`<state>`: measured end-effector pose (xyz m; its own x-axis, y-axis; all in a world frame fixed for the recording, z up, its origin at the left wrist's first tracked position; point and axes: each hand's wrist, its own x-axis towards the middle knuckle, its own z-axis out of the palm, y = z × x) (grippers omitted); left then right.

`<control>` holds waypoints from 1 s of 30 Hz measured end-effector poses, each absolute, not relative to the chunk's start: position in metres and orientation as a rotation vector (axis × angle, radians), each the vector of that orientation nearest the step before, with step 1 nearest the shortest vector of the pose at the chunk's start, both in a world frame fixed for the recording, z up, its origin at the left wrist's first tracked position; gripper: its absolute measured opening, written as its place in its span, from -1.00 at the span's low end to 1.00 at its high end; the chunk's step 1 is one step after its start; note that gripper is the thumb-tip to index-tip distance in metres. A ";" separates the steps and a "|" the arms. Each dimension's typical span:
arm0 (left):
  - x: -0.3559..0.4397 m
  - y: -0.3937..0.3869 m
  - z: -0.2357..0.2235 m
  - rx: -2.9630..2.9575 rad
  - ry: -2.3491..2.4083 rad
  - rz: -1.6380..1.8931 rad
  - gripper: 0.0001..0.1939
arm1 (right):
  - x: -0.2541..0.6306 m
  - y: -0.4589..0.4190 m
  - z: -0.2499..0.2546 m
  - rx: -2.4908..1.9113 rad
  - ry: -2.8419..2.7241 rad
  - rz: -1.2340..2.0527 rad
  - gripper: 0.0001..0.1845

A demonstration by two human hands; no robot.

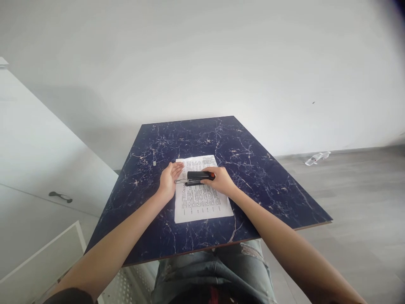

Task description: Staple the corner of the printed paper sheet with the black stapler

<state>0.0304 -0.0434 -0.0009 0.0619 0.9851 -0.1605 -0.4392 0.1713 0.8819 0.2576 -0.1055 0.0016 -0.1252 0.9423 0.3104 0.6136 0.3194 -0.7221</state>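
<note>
A black stapler (195, 175) lies across printed sheets of paper (202, 207), its silver metal tray sticking out to the left. My right hand (220, 180) is closed around the stapler's right end, where a red-orange part shows. At the sheets' left edge rests my left hand (169, 179), fingers stretched out and slightly spread, close to the tip of the metal tray. Whether it touches the tray I cannot tell.
The dark blue marbled table (186, 139) has a small pale piece (154, 163) left of the paper. A white cabinet (38, 147) with a dark handle stands left. Clear crumpled plastic (317, 158) lies on the floor by the wall.
</note>
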 end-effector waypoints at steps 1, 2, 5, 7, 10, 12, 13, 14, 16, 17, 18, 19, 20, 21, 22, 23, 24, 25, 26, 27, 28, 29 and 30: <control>0.030 -0.043 0.000 0.734 0.927 1.253 -0.61 | 0.255 -0.106 0.002 -1.373 -1.824 0.499 -0.75; 0.030 -0.043 0.001 0.698 0.919 1.249 -0.63 | 0.253 -0.107 0.001 -1.348 -1.813 0.412 -0.77; 0.030 -0.041 0.004 0.561 0.857 1.173 -0.63 | 0.247 -0.115 0.003 -1.201 -1.877 0.031 -0.79; 0.030 -0.040 0.005 0.499 0.809 1.097 -0.60 | 0.244 -0.121 0.005 -1.087 -2.024 -0.264 -0.73; 0.029 -0.039 0.004 0.499 0.739 1.032 -0.62 | 0.241 -0.128 0.010 -0.919 -2.234 -0.635 -0.65; 0.027 -0.039 0.002 0.545 0.704 1.019 -0.71 | 0.240 -0.130 0.011 -0.839 -2.290 -0.789 -0.65; 0.026 -0.038 0.001 0.576 0.695 1.012 -0.77 | 0.240 -0.131 0.012 -0.821 -2.298 -0.841 -0.65; 0.025 -0.038 0.000 0.609 0.689 1.003 -0.83 | 0.240 -0.132 0.012 -0.815 -2.300 -0.879 -0.64; 0.025 -0.039 -0.001 0.675 0.683 0.978 -0.87 | 0.242 -0.132 0.011 -0.816 -2.304 -0.902 -0.62; 0.026 -0.039 -0.001 0.698 0.689 0.969 -0.86 | 0.242 -0.132 0.011 -0.821 -2.304 -0.883 -0.62; 0.026 -0.040 -0.001 0.713 0.706 0.968 -0.85 | 0.242 -0.131 0.010 -0.834 -2.298 -0.843 -0.61; 0.027 -0.040 -0.001 0.724 0.735 0.978 -0.83 | 0.242 -0.131 0.009 -0.859 -2.279 -0.781 -0.61; 0.027 -0.039 0.000 0.736 0.775 1.001 -0.80 | 0.241 -0.130 0.008 -0.900 -2.239 -0.698 -0.61; 0.027 -0.039 0.000 0.752 0.821 1.035 -0.79 | 0.241 -0.129 0.008 -0.964 -2.167 -0.596 -0.61; 0.026 -0.038 0.000 0.776 0.869 1.087 -0.79 | 0.240 -0.129 0.007 -1.051 -2.062 -0.478 -0.63; 0.024 -0.037 0.000 0.814 0.913 1.158 -0.82 | 0.239 -0.128 0.007 -1.145 -1.935 -0.346 -0.66; 0.021 -0.036 0.000 0.871 0.947 1.247 -0.85 | 0.239 -0.127 0.007 -1.233 -1.805 -0.200 -0.72; 0.018 -0.035 0.001 0.953 0.972 1.346 -0.87 | 0.240 -0.126 0.007 -1.306 -1.686 -0.049 -0.77; 0.015 -0.035 0.003 1.057 0.987 1.439 -0.86 | 0.241 -0.125 0.007 -1.359 -1.596 0.099 -0.80; 0.013 -0.036 0.006 1.174 0.994 1.515 -0.82 | 0.242 -0.124 0.007 -1.391 -1.541 0.235 -0.80; 0.011 -0.038 0.009 1.291 0.995 1.563 -0.76 | 0.244 -0.123 0.006 -1.404 -1.518 0.352 -0.79; 0.010 -0.041 0.012 1.391 0.993 1.579 -0.71 | 0.246 -0.121 0.004 -1.405 -1.516 0.442 -0.78; 0.010 -0.045 0.015 1.467 0.992 1.571 -0.68 | 0.249 -0.120 0.002 -1.408 -1.521 0.504 -0.77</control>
